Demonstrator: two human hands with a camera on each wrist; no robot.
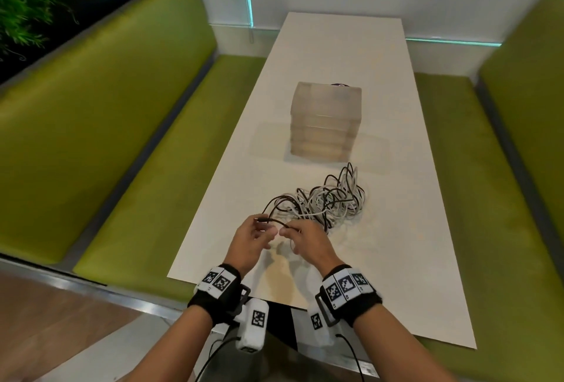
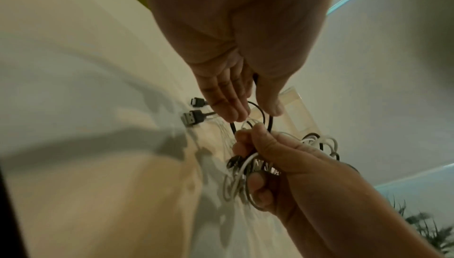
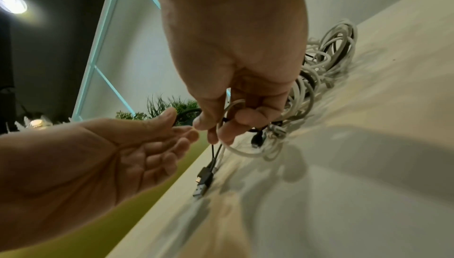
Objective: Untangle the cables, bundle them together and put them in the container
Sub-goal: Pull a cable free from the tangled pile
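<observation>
The tangled cables [image 1: 323,201] lie on the white desk [image 1: 335,55], just in front of the translucent container [image 1: 325,120]. The right hand [image 1: 308,238] grips black and white strands; the left hand [image 1: 253,236], fingers [image 2: 228,104] relaxed, steadies a black cable [image 1: 274,221]. The container's inside is hidden.

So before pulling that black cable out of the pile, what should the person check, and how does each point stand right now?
1. Right hand grips the cables: ok, its fingers curl round black and white strands.
2. Left hand has a hold on the black cable: cannot tell; the thumb touches it, the fingers look nearly straight.
3. Black cable free of the cable pile: not ok, it runs back into the tangle.
4. Plug ends loose: ok, the USB plug hangs clear by the left hand.
5. Container within view and unobstructed: ok, it stands on the table beyond the pile.
</observation>
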